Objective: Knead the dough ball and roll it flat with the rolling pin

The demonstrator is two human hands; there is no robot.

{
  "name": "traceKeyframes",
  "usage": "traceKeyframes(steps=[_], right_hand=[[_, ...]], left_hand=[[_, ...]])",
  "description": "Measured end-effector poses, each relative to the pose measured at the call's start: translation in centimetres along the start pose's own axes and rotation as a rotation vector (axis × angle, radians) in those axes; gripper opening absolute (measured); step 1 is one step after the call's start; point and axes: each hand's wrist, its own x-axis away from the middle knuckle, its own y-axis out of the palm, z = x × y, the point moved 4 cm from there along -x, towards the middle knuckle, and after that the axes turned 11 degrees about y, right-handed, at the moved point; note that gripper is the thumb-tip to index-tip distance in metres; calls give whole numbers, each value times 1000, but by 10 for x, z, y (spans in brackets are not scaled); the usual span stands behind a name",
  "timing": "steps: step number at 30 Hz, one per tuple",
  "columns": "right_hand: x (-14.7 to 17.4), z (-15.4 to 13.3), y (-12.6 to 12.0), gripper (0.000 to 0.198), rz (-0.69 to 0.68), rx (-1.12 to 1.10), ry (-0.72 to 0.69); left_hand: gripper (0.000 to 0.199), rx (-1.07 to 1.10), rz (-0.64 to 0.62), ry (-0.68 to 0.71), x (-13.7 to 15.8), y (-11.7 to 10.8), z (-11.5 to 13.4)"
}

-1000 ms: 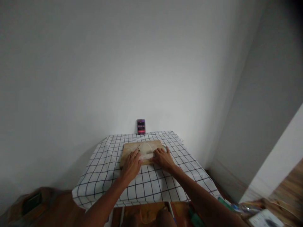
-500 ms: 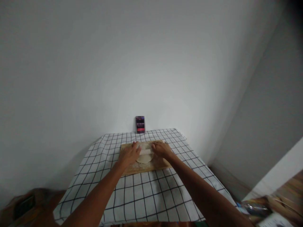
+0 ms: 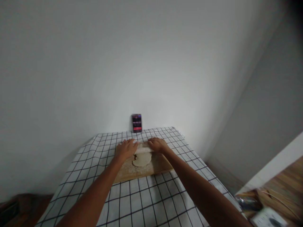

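A pale rolling pin [image 3: 143, 148] lies across the far part of a wooden board [image 3: 132, 174]. My left hand [image 3: 127, 148] bears on its left part, fingers curving over the far side. On the right part rests my right hand [image 3: 158, 145], fingers bent over it in the same way. A flattened, roundish sheet of dough [image 3: 142, 160] spreads on the board on the near side of the pin, its left edge uneven. Flour dusts the wood around it. My palms and the pin's ends are hidden.
A white tablecloth with a black grid [image 3: 142, 201] covers the table. At its far edge a dark, pixelated upright object [image 3: 136, 123] leans against the wall [image 3: 151, 69]. Beyond the right edge, lower down, are a box [image 3: 274, 201] and a white item [image 3: 268, 218].
Both hands and the rolling pin have moved away from me over the dough, so more dough shows on the near side. The view has shifted slightly.
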Motion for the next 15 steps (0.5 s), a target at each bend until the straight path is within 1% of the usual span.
traceKeyframes(steps=[5, 8, 10, 12, 15], right_hand=[[46, -3, -3, 42, 142, -29, 7], [78, -6, 3, 44, 204, -57, 13], [93, -6, 10, 47, 220, -70, 27], [102, -6, 14, 48, 237, -80, 29], [100, -6, 15, 47, 236, -83, 27]], left_hand=[[46, -68, 106, 73, 25, -14, 23], [47, -41, 142, 122, 47, -14, 33], [50, -49, 202, 150, 61, -13, 38], [51, -59, 219, 143, 72, -11, 42], [53, -58, 181, 120, 77, -13, 47]])
